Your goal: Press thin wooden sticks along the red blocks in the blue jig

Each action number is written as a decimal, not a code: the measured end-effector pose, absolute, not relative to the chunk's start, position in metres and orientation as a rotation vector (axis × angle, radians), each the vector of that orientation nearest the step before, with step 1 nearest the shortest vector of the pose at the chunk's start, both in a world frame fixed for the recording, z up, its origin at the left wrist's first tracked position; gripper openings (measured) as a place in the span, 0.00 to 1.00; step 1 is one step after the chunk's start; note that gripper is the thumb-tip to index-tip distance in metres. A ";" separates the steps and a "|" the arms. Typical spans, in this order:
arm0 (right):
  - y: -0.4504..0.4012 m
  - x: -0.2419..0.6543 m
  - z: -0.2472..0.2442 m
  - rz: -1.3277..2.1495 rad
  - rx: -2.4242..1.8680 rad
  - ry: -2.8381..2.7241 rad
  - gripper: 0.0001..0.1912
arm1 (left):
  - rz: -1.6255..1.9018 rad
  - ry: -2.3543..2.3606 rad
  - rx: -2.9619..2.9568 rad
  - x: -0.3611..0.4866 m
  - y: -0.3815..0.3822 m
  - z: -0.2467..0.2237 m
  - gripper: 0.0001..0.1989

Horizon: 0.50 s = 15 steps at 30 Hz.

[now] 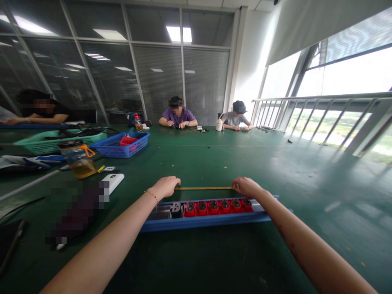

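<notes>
A thin, straight yellow strip (204, 188) stretches level between my two hands, just beyond a long blue rail (202, 223). Its left end is pinched in the fingers of my left hand (167, 187), and its right end in those of my right hand (246, 187). Whether the strip is stiff or pulled taut I cannot tell. Along the rail sits a row of several red socket-like modules (213, 208) with black tops. One dark grey module (176, 210) stands to their left, near my left wrist. My right wrist covers part of the rail's right end.
On the left are a green basket (33, 143) of dark cables, a blue basket (122, 151) with a red piece inside, a jar (80, 163) of amber liquid, a white device (115, 183) and a phone (10, 243). People sit at the table's far side (177, 116).
</notes>
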State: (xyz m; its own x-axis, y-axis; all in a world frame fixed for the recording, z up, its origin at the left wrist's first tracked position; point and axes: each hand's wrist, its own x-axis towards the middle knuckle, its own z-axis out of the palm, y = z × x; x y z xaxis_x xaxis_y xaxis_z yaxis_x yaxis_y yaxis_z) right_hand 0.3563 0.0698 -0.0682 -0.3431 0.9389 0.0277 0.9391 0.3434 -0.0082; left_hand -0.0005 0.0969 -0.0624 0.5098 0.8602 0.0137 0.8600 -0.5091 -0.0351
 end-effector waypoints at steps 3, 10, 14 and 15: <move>0.072 0.355 -0.067 -0.033 -1.797 -2.592 0.10 | 0.071 -1.578 -2.680 0.002 0.099 -0.062 0.16; 0.079 0.359 -0.067 0.076 -1.737 -2.603 0.09 | 0.027 -1.677 -2.791 0.001 0.097 -0.059 0.12; 0.075 0.368 -0.067 0.235 -1.697 -2.506 0.05 | -0.343 -1.835 -2.958 -0.010 0.093 -0.054 0.08; 0.073 0.370 -0.066 0.280 -1.678 -2.471 0.04 | -0.509 -1.861 -2.975 -0.012 0.091 -0.051 0.07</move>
